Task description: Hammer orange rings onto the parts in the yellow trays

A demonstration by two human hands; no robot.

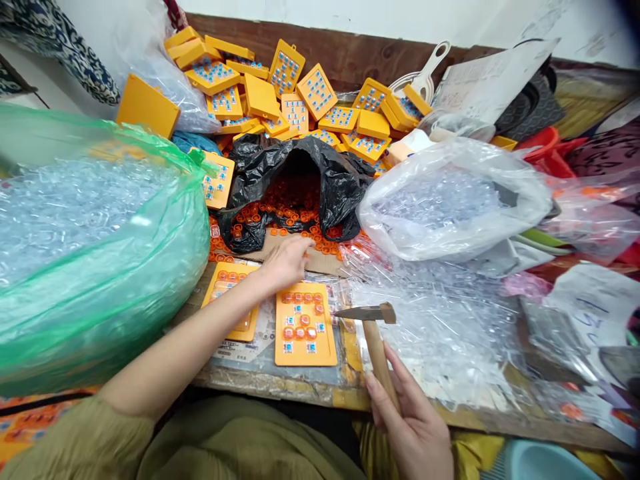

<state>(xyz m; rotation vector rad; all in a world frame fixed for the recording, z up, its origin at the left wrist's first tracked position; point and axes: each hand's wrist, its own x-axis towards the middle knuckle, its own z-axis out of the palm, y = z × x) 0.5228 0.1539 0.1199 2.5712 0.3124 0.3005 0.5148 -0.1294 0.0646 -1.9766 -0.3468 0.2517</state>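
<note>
My right hand [413, 421] is closed around the wooden handle of a small hammer [374, 333], whose metal head hovers just right of a yellow board [305, 325] lying flat on the work surface. That board carries several orange and blue pieces. My left hand [287, 261] reaches forward, fingers bent, to the loose orange pieces [320, 243] spilled in front of a black bag [295, 183]. Whether it has picked any up is hidden. A second yellow board [231, 297] lies under my left wrist.
A big green bag of clear plastic parts [95, 233] fills the left. A clear bag of similar parts [450, 200] sits at right, with loose clear parts [440, 327] spread below it. A heap of yellow boards [295, 100] lines the back.
</note>
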